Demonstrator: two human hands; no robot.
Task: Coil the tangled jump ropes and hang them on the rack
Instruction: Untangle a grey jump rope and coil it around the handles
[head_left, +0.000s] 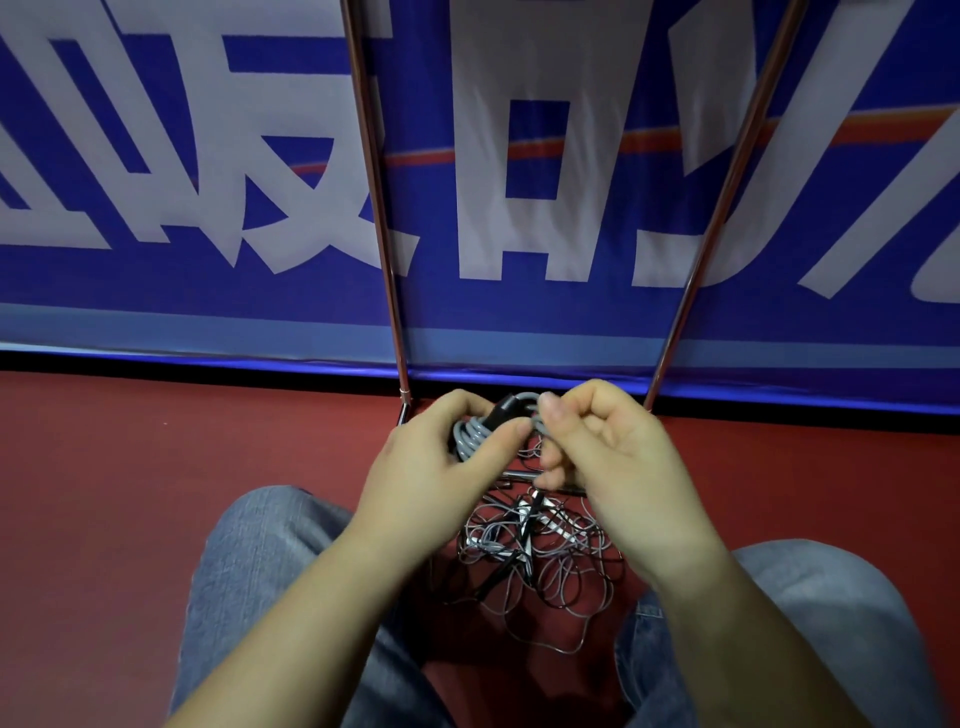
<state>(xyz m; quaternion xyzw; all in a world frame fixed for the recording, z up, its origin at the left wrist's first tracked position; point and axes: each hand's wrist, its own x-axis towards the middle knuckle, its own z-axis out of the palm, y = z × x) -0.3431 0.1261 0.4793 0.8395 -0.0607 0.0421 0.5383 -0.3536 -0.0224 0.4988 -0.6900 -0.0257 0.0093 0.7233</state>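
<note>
- Head view, the only one: person crouches over red floor (156, 493), knees in blue jeans (270, 561) at both sides of the frame bottom.
- Left hand (436, 467) grips a grey rope coil (470, 436); fingers curl round the far side, thumb presses across the loops from the near side.
- Black handle (506, 408) sticks up out of the coil, between the two hands.
- Right hand (602, 457) pinches a grey strand at the coil's top right edge between thumb and forefinger; remaining fingers are folded toward the palm. Whether they hold more rope, cannot tell.
- The hands touch or nearly touch at the thumbs, above the floor.
- Tangled ropes (540, 561), grey and black strands with light-coloured handles among them, lie in a loose heap on the floor between the knees, below the hands.
- Two metal rack poles (379, 208) rise from the floor behind the hands, leaning apart toward the top.
- Blue banner (597, 322) with large white characters stands behind the poles.
</note>
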